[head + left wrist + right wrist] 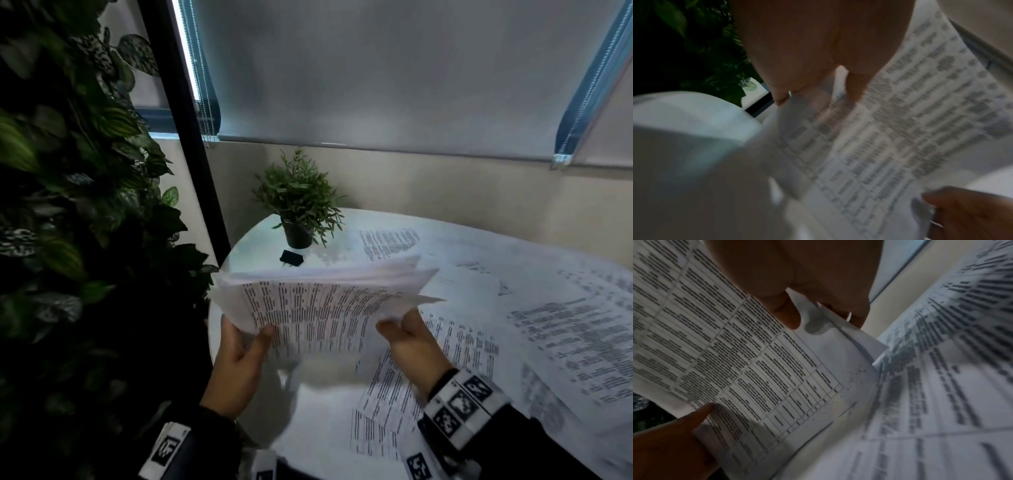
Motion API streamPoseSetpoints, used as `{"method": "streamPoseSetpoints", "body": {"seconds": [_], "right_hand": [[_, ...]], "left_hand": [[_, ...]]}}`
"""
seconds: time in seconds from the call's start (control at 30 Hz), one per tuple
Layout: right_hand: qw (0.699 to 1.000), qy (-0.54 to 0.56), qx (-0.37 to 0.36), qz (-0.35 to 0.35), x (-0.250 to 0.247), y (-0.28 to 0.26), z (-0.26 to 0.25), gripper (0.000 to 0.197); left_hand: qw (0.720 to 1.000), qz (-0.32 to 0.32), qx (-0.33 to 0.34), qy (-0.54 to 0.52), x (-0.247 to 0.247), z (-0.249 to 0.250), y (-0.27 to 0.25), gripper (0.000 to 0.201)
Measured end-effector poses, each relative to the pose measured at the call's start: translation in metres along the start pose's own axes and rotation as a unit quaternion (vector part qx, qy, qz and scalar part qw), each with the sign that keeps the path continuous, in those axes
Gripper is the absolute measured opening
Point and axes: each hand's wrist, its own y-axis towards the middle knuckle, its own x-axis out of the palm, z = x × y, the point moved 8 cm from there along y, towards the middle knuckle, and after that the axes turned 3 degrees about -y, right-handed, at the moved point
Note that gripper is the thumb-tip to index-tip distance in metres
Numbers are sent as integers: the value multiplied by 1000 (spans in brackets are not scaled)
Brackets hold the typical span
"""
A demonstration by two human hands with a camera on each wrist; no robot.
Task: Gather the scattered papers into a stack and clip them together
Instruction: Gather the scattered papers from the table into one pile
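Observation:
A loose stack of printed papers [318, 308] is lifted off the round white table [260, 236], held by both hands. My left hand [239, 346] grips its left edge, thumb on top. My right hand [407, 334] pinches the right corner, thumb on the printed side. The left wrist view has the same stack [890, 126] under my left hand [818, 56], with the right hand [966, 212] at the bottom. In the right wrist view my right hand [807, 293] pinches the stack [756, 361]. A black binder clip [291, 257] lies on the table beyond the stack.
Several more printed sheets [561, 329] lie spread over the table to the right and near me [387, 404]. A small potted plant [299, 205] stands at the table's back left, just behind the clip. Dense foliage [68, 205] fills the left side; a wall and blinds stand behind.

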Motion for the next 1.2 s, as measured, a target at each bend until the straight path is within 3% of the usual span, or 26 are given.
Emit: {"method": "streamPoseSetpoints", "body": {"seconds": [0.07,0.23,0.33,0.43,0.57,0.7,0.8,0.9,1.03,1.1,1.2], "right_hand": [[999,-4,-38,3,3,0,-13,49],[996,-4,-85,-22,7,-9,-24,30],[997,-3,-57,-41,20,-13,-7,39],[997,-10,-74,-3,18,-13,-8,32],[994,-8,-108,31,9,-14,-23,32],[999,-38,-25,2,16,-14,1,29],[999,-21,-6,23,14,-8,7,29],[1000,-24,6,-6,24,-1,11,29],[979,-163,41,-113,39,-1,21,45],[958,-263,23,-109,23,-3,19,60],[914,-400,16,-62,-22,-7,21,65]], "left_hand": [[999,20,25,-2,-3,10,0,40],[995,50,85,-9,-20,44,-9,32],[999,24,39,12,-21,21,-16,39],[1000,20,12,13,-19,13,-17,44],[999,42,9,6,-19,14,-14,35],[997,27,-47,55,-15,-12,-15,35],[995,29,-76,62,-27,-26,-12,34],[989,22,-121,85,-42,-32,-15,37],[972,16,-131,195,-82,-25,-2,40],[941,-23,-152,301,-99,-27,7,38],[895,-56,-213,389,-119,-40,11,32]]}}
